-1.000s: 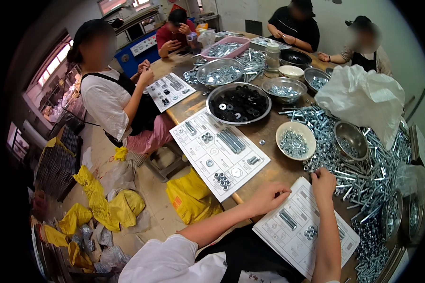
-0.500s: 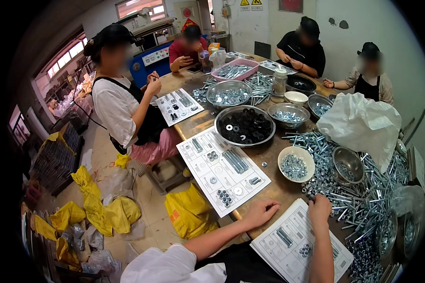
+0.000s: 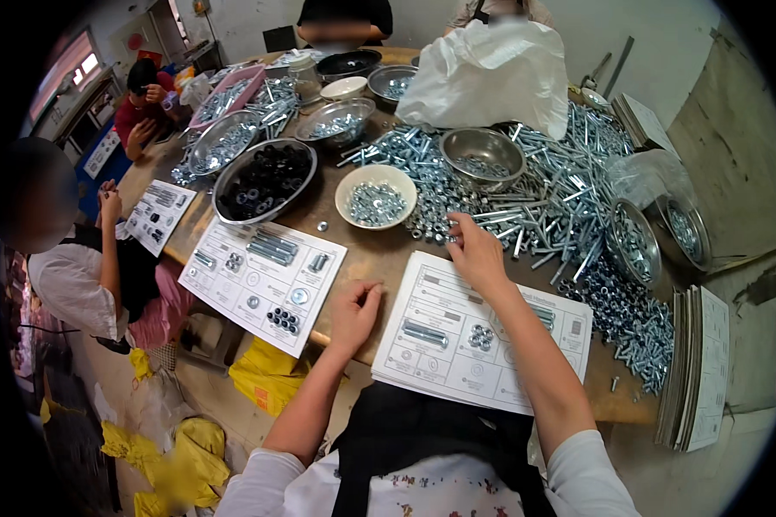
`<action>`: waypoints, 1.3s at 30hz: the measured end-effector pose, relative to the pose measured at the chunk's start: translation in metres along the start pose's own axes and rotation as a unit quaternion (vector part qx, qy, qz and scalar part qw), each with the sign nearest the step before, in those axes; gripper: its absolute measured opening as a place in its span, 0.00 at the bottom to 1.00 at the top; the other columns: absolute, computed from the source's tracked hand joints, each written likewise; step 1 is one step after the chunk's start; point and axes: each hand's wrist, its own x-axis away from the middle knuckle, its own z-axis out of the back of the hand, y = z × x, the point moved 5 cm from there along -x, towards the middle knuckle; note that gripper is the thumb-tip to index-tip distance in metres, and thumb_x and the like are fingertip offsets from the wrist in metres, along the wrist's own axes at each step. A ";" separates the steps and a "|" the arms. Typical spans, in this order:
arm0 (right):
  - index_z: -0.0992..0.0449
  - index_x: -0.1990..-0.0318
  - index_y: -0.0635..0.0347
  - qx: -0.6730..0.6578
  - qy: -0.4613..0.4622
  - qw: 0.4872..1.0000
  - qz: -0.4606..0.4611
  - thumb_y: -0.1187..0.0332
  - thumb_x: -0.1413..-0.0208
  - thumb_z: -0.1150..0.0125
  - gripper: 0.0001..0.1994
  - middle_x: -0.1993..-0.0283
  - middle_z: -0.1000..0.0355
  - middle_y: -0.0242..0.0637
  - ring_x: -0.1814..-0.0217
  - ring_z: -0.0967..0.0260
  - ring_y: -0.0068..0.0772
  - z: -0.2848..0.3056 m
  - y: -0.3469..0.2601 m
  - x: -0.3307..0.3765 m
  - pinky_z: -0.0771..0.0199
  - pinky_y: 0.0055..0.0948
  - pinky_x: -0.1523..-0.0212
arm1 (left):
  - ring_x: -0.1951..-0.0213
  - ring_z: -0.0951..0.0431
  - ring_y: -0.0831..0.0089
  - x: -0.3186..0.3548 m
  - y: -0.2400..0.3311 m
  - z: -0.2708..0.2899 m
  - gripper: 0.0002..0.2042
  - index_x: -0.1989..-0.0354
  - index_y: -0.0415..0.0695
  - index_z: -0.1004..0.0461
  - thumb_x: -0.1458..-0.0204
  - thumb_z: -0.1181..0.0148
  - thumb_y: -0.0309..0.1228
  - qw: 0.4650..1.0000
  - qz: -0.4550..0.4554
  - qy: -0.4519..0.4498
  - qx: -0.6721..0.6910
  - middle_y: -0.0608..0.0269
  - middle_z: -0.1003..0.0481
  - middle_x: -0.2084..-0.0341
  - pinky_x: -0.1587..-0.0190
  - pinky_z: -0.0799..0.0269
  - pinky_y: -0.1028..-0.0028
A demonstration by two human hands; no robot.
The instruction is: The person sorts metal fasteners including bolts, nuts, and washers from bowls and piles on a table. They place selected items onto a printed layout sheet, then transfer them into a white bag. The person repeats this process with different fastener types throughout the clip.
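Note:
My right hand (image 3: 476,252) reaches over the far edge of a stack of printed sheets (image 3: 416,366), its fingers apart at the rim of a heap of small hex nuts (image 3: 429,214). Whether a fingertip touches a nut is too small to tell. On the top sheet lie several bolts (image 3: 426,333) and a cluster of nuts (image 3: 481,337), partly near my right forearm. Left of the stack, my left hand (image 3: 357,315) rests at the table's edge with fingers curled in; nothing shows in it. A cream bowl of small metal pieces (image 3: 375,198) stands beyond both hands.
Loose bolts (image 3: 569,194) cover the right of the table, with a steel bowl (image 3: 483,159) among them. A dark washer bowl (image 3: 265,181), another laid-out sheet (image 3: 263,276) and a white sack (image 3: 487,77) surround them. Co-workers (image 3: 86,276) sit around the table.
My view has swung to the right, so the table appears farther left. My right hand's fingers, curled before, now reach apart at the nuts. My left hand stays beside the stack.

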 end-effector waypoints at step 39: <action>0.17 0.63 0.57 -0.007 0.116 0.993 -0.027 0.70 0.47 0.39 0.06 0.68 0.22 0.36 0.70 0.24 0.36 0.109 0.006 -0.026 0.27 0.28 0.68 | 0.72 0.26 0.80 -0.065 0.048 -0.001 0.07 0.61 0.36 0.21 0.45 0.39 0.26 1.000 0.005 -0.029 -0.003 0.60 0.21 0.72 0.69 0.31 0.78</action>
